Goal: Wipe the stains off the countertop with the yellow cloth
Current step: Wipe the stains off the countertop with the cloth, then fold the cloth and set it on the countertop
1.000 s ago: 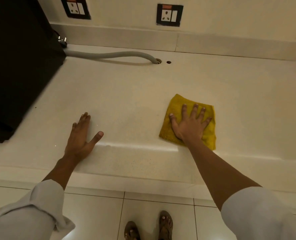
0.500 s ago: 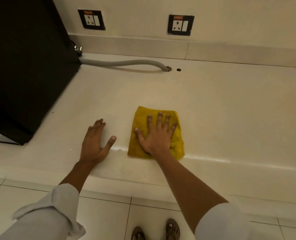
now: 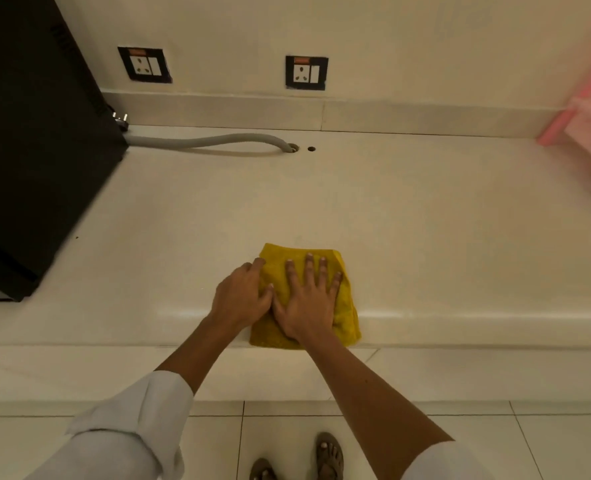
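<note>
The yellow cloth (image 3: pixel 347 311) lies folded at the front edge of the pale countertop (image 3: pixel 356 202), its near end draped over the rounded lip. My right hand (image 3: pixel 309 303) presses flat on the cloth with fingers spread. My left hand (image 3: pixel 242 296) sits against the cloth's left side, its fingers curled over that edge and its thumb resting on the fabric beside my right thumb. A tiny dark speck (image 3: pixel 76 237) shows on the counter near the black appliance; I cannot make out other stains.
A large black appliance (image 3: pixel 27 150) fills the counter's left side. A grey hose (image 3: pixel 211 141) runs from it into a hole at the back, next to a loose plug (image 3: pixel 121 119). Two wall sockets (image 3: pixel 306 72) are behind. A pink basket (image 3: pixel 588 126) stands far right.
My right hand slid the cloth leftward and toward the front edge. My left hand left its flat rest on the counter and came onto the cloth's left edge.
</note>
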Available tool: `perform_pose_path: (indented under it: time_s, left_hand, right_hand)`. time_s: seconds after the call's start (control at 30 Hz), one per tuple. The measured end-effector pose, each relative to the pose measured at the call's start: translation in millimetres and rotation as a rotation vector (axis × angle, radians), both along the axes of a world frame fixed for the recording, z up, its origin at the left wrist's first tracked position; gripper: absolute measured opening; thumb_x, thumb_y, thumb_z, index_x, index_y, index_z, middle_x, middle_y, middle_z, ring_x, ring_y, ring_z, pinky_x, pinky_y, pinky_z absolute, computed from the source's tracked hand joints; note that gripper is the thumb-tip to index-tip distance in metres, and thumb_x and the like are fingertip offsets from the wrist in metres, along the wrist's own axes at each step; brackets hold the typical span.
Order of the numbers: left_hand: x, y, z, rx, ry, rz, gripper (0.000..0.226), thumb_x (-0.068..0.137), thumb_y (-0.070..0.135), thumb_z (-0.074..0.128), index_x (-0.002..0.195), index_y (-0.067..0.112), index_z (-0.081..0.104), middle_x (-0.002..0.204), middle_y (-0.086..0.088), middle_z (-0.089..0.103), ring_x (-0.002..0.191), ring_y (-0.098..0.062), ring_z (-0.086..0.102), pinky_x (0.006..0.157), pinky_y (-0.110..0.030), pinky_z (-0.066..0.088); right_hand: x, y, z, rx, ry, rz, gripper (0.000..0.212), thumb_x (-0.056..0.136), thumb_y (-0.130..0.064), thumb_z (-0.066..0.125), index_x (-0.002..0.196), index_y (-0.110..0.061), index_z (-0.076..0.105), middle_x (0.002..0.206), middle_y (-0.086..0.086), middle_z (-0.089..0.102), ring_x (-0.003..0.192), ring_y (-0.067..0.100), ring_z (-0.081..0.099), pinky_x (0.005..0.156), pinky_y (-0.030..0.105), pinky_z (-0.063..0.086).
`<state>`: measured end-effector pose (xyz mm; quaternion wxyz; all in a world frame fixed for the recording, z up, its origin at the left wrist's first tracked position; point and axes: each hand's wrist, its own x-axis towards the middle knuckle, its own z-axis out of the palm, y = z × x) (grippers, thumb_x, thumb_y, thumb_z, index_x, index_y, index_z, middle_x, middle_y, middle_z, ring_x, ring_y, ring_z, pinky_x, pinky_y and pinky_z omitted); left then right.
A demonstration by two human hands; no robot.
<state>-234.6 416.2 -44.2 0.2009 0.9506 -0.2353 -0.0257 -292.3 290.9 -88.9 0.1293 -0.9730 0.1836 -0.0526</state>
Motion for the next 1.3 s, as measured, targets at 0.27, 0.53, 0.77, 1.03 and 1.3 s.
perform_pose_path:
  time_s: [0.27, 0.53, 0.77, 1.03, 1.3]
  left_hand:
    - [-31.8, -54.7, 17.2, 0.134, 0.096, -0.068, 0.051, 0.091, 0.037, 0.048, 0.139, 0.02, 0.039, 0.117, -0.014, 0.06, 0.105, -0.034, 0.061, 0.084, -0.041, 0.05]
    - [-32.3, -88.0, 32.7, 0.119, 0.295, 0.009, 0.044, 0.087, 0.016, 0.059, 0.13, 0.017, 0.049, 0.121, -0.015, 0.058, 0.103, -0.033, 0.061, 0.083, -0.04, 0.053]
    - [-27.5, -96.5, 32.7, -0.036, 0.449, 0.079, 0.054, 0.079, 0.004, 0.063, 0.13, 0.016, 0.049, 0.124, -0.017, 0.052, 0.101, -0.032, 0.06, 0.078, -0.035, 0.054]
    - [-21.4, -120.9, 36.2, -0.178, 0.457, 0.079, 0.029, 0.074, 0.006, 0.059, 0.103, 0.01, 0.061, 0.107, -0.014, 0.063, 0.093, -0.028, 0.061, 0.078, -0.037, 0.056]
    - [-3.4, -163.1, 31.9, -0.156, 0.31, -0.026, 0.044, 0.067, 0.004, 0.068, 0.109, 0.011, 0.058, 0.116, -0.009, 0.056, 0.103, -0.028, 0.058, 0.081, -0.037, 0.053]
  right_hand:
    - [-26.2, -69.5, 8.9, -0.033, 0.071, -0.008, 0.077, 0.089, -0.071, 0.014, 0.154, -0.029, 0.021, 0.164, 0.014, 0.012, 0.151, 0.033, 0.002, 0.118, 0.06, -0.004]
    - [-68.0, -108.4, 25.3, -0.04, -0.007, -0.242, 0.064, 0.089, -0.055, 0.052, 0.139, -0.017, 0.042, 0.138, 0.013, 0.049, 0.122, 0.033, 0.045, 0.094, 0.05, 0.043]
    - [-61.7, -114.1, 39.4, 0.29, 0.025, -0.335, 0.069, 0.093, -0.042, 0.06, 0.147, -0.017, 0.025, 0.123, 0.019, 0.054, 0.109, 0.039, 0.057, 0.084, 0.047, 0.049]
    - [-57.8, -140.0, 44.8, 0.265, 0.011, -0.344, 0.06, 0.094, -0.028, 0.056, 0.143, -0.01, 0.027, 0.119, 0.018, 0.061, 0.103, 0.037, 0.061, 0.083, 0.045, 0.049]
    - [-37.8, -197.4, 55.9, 0.384, -0.224, -0.272, 0.062, 0.088, -0.013, 0.06, 0.143, -0.012, 0.033, 0.123, 0.021, 0.058, 0.109, 0.042, 0.057, 0.088, 0.049, 0.048]
